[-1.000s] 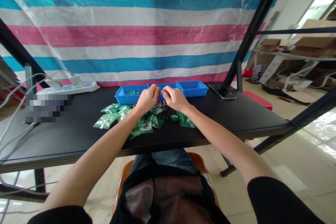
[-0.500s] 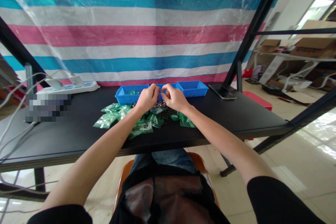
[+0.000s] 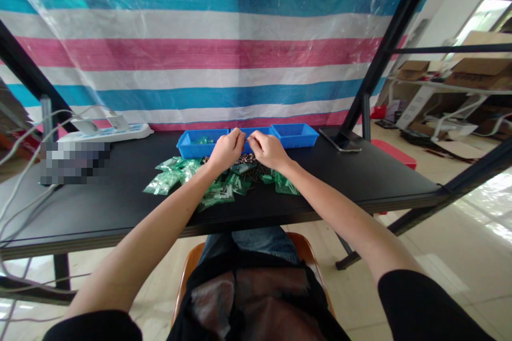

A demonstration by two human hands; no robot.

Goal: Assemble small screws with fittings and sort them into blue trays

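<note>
My left hand [image 3: 228, 149] and my right hand [image 3: 267, 149] meet almost fingertip to fingertip over the middle blue bin. Both have their fingers pinched closed; whatever is between them is too small to make out. Below the hands lies a pile of small metal parts [image 3: 247, 160], with darker screw-like pieces [image 3: 253, 175] in front of it. Green plastic bags [image 3: 220, 192] holding small pale pieces are spread around the pile. The left blue bin [image 3: 192, 146] contains some green bags, and the right blue bin [image 3: 298, 138] stands beside my right hand.
A phone [image 3: 340, 139] lies on the black table [image 3: 340, 186] at the right. On the left are a white power strip [image 3: 136, 131] with plugs and cables, and a blurred-out item [image 3: 74, 162]. Black frame posts [image 3: 366, 112] flank the table; a striped sheet [image 3: 200, 53] hangs behind.
My right fingers have closed further into a pinch, and the fingertips of both hands have shifted slightly. The bags, bins and pile look the same.
</note>
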